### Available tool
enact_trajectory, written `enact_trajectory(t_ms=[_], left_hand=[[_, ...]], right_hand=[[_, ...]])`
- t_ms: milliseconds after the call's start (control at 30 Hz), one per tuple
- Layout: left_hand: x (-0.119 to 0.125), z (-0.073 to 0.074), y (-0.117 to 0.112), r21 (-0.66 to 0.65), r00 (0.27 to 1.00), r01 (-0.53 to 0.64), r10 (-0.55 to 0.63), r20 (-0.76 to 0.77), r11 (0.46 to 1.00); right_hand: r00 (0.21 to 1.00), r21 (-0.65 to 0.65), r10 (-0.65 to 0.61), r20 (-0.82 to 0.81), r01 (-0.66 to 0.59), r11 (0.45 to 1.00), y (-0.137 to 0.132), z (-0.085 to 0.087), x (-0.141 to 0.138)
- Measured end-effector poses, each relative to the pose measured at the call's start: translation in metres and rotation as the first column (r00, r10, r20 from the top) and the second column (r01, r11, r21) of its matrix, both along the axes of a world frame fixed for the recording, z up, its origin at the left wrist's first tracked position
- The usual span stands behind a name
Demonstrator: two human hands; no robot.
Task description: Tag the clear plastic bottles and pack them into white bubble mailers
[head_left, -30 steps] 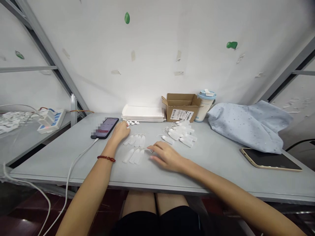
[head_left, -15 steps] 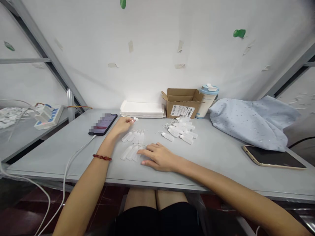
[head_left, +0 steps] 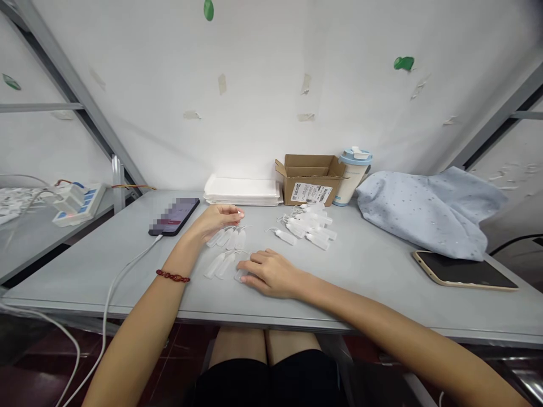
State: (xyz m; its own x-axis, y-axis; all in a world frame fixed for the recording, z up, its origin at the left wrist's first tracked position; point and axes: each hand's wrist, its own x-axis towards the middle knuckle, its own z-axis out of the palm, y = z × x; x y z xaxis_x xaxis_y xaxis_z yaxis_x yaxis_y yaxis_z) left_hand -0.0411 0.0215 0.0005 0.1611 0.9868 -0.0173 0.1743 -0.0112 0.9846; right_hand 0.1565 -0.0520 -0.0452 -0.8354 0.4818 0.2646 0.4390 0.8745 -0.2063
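Observation:
My left hand (head_left: 217,217), with a red bead bracelet at the wrist, hovers over the grey table (head_left: 365,271) with its fingertips pinched on a small white cap. Just below it lie two short rows of small translucent bottles (head_left: 227,240), side by side. My right hand (head_left: 268,272) rests on the table beside the nearer row (head_left: 217,264), its fingers curled down on the end bottle (head_left: 238,276). A loose pile of the same bottles with strings (head_left: 309,225) lies further back, with one bottle (head_left: 283,236) apart from it.
A phone (head_left: 175,215) on a white cable (head_left: 113,282) lies at the left. At the back stand a stack of white sheets (head_left: 242,192), an open cardboard box (head_left: 309,182) and a lidded cup (head_left: 353,176). A blue cloth (head_left: 424,210) and a tablet (head_left: 464,271) lie right, a power strip (head_left: 76,199) far left.
My left hand has come back from the far caps near the white sheets with a cap pinched in it. My right hand has slid left and curled onto the end bottle.

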Motion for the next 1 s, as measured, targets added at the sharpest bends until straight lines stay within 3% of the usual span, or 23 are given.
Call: enact_trajectory(t_ms=[300, 633, 1000], left_hand=[[0.01, -0.003, -0.004, -0.065, 0.992, 0.125, -0.123, 0.024, 0.99], [0.011, 0.001, -0.008, -0.122, 0.976, 0.219, -0.219, 0.014, 0.968], [0.022, 0.005, -0.015, 0.004, 0.967, 0.239, -0.238, -0.092, 0.971]], right_hand=[[0.995, 0.114, -0.09, -0.041, 0.094, 0.989, -0.002, -0.005, 0.005], [0.937, 0.192, -0.234, -0.259, 0.287, 0.938, 0.014, -0.005, 0.022], [0.935, 0.265, -0.223, -0.276, 0.297, 0.917, 0.016, -0.007, 0.024]])
